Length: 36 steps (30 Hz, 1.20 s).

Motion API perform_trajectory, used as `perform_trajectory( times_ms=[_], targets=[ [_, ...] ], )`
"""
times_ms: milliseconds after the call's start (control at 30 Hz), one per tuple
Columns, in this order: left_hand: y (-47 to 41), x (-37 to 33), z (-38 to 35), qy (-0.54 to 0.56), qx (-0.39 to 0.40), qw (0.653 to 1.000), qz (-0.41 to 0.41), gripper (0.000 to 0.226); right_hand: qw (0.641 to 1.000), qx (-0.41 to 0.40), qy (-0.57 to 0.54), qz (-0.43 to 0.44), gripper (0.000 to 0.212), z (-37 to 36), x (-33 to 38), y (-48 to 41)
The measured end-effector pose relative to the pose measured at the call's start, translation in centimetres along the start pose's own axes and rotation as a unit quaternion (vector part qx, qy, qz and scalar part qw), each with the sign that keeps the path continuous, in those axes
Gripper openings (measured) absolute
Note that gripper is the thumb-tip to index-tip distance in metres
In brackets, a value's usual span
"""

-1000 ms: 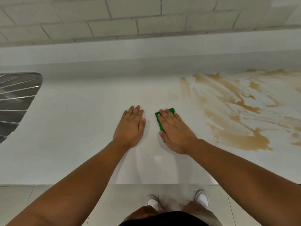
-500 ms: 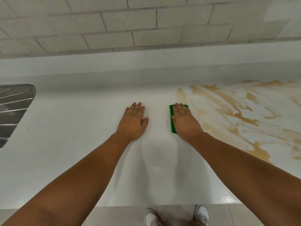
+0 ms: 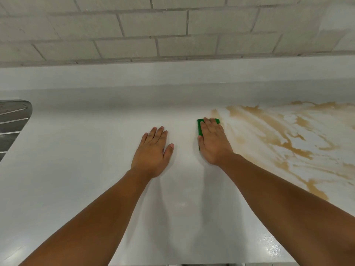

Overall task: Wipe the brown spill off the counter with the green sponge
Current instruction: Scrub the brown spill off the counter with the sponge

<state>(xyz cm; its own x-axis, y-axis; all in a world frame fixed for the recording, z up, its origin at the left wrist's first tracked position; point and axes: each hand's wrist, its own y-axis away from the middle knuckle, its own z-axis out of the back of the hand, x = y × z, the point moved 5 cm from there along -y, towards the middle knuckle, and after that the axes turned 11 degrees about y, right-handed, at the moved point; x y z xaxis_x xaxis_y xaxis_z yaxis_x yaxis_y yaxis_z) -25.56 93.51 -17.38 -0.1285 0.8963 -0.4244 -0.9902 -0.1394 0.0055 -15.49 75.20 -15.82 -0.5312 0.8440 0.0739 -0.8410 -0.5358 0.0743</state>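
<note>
My right hand [image 3: 213, 143] lies flat on the green sponge [image 3: 200, 127] and presses it onto the white counter [image 3: 96, 169]; only the sponge's left and far edges show from under the fingers. The sponge sits at the left border of the brown spill [image 3: 284, 139], which spreads in streaks across the counter's right side up to the back wall. My left hand [image 3: 153, 152] rests palm down on the bare counter, a short way left of the sponge, fingers together and holding nothing.
A ribbed metal sink drainboard [image 3: 13, 123] is set into the counter at the far left. A raised white ledge [image 3: 172, 77] and a grey brick wall [image 3: 172, 29] close off the back. The counter's front edge runs along the bottom of the view.
My right hand has pushed the sponge away from me and slightly right, up to the spill's left edge. The view has tilted upward; the floor and shoes have dropped out of sight. My left hand stays planted.
</note>
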Motion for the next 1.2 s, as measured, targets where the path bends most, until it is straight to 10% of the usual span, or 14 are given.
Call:
perform_trajectory(
  times_ms=[200, 467, 767, 1000, 1200],
  targets=[
    [0.1, 0.0, 0.1, -0.005, 0.005, 1.0, -0.003, 0.069, 0.989, -0.015, -0.027, 0.146, 0.051, 0.0, 1.4, 2.4],
    [0.0, -0.2, 0.3, -0.003, 0.003, 1.0, 0.004, 0.07, 0.999, 0.021, 0.04, 0.023, 0.059, -0.4, -0.5, -1.3],
    [0.2, -0.3, 0.3, -0.006, 0.006, 1.0, -0.001, 0.066, 0.982, -0.011, 0.013, 0.19, 0.063, -0.9, 2.1, 2.3],
    [0.0, -0.2, 0.3, -0.004, 0.005, 1.0, 0.001, 0.068, 0.995, 0.0, 0.042, 0.087, 0.056, -0.5, 2.0, -0.9],
    [0.1, 0.8, 2.7, 0.179, -0.051, 0.982, 0.029, 0.058, 0.986, 0.005, -0.001, 0.166, 0.054, -0.8, 5.7, 0.4]
  ],
)
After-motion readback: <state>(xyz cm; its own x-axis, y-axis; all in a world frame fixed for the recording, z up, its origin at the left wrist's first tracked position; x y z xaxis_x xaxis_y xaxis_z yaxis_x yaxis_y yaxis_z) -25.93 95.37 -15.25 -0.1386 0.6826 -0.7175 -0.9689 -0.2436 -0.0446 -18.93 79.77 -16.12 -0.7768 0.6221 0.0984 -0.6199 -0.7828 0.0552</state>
